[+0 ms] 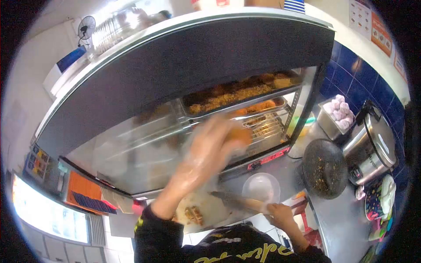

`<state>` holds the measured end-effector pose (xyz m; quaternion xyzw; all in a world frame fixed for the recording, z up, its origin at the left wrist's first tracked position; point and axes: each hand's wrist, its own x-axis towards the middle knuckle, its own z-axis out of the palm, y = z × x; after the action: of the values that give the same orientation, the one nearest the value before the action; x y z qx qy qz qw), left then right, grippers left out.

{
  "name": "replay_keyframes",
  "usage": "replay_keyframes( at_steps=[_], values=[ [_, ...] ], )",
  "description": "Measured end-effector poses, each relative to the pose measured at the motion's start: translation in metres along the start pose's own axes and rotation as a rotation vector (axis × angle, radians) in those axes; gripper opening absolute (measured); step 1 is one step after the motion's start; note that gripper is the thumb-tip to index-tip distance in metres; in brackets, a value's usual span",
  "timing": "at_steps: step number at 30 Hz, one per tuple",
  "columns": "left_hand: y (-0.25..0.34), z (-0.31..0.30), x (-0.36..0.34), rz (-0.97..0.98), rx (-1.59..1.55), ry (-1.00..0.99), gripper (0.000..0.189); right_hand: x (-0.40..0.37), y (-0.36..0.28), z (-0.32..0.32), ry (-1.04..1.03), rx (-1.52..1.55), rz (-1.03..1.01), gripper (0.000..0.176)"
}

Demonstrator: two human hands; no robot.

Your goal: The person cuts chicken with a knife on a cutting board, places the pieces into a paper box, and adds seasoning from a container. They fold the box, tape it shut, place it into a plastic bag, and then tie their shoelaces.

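My left hand [206, 151], smeared by motion, is raised before the food display warmer [210, 57]. Its fingers are closed around a golden-brown fried piece [239, 136], whose exact kind is blurred. Lower right, my right hand [280, 215] grips a knife [252, 204], its dark blade pointing left over the cutting board [215, 210]. Cut brown food pieces [194, 215] lie on the board below my left forearm. A white bowl [262, 187] stands just beyond the knife.
Inside the warmer are a tray of fried food [232, 98] and a wire rack [265, 129]. To the right stand a dark stone mortar [324, 168], a steel rice cooker [370, 149] and a metal container of white wrapped bundles [337, 111]. The warmer's frame overhangs the counter.
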<state>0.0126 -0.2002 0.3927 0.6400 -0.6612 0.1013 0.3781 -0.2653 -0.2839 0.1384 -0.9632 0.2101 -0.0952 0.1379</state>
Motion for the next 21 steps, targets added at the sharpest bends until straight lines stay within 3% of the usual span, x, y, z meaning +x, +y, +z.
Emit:
replay_keyframes(
  at_steps=[2,4,6,7,9,10,12,14,15,17,19,21],
  values=[
    [-0.013,0.037,0.056,0.069,0.117,0.249,0.024,0.029,0.000,0.018,0.013,-0.068,-0.144,0.024],
    [-0.033,0.075,0.094,-0.230,0.159,0.147,0.028,0.056,-0.009,0.039,-0.052,-0.051,-0.180,0.025],
    [-0.054,0.082,0.120,-0.343,0.116,-0.120,0.035,0.073,-0.015,0.059,-0.144,-0.031,-0.230,0.026],
    [-0.044,0.069,0.109,-0.392,0.122,-0.106,0.035,0.081,-0.017,0.066,-0.179,0.014,-0.247,0.027],
    [-0.022,0.052,0.075,-0.050,0.269,0.213,0.028,0.091,-0.035,0.062,-0.244,0.059,-0.252,0.028],
    [-0.029,0.048,0.043,-0.118,0.282,0.200,0.028,0.097,-0.048,0.052,-0.269,0.053,-0.236,0.029],
    [-0.044,0.022,-0.035,0.425,0.215,0.169,0.022,0.101,-0.054,0.065,-0.070,0.157,-0.303,0.031],
    [-0.068,0.017,-0.140,0.120,0.157,0.133,0.028,0.110,-0.062,0.072,-0.128,0.175,-0.297,0.032],
    [-0.064,0.011,-0.185,-0.144,0.212,0.077,0.033,0.116,-0.066,0.074,-0.138,0.173,-0.266,0.034],
    [-0.076,0.029,-0.279,-0.406,0.238,0.100,0.046,0.125,-0.073,0.085,-0.130,0.202,-0.279,0.034],
    [-0.064,0.054,-0.329,-0.743,0.317,-0.120,0.061,0.137,-0.083,0.096,-0.119,0.226,-0.297,0.035],
    [-0.059,0.071,-0.333,-0.686,0.181,-0.163,0.068,0.147,-0.094,0.107,-0.195,0.055,-0.222,0.037]
  ],
)
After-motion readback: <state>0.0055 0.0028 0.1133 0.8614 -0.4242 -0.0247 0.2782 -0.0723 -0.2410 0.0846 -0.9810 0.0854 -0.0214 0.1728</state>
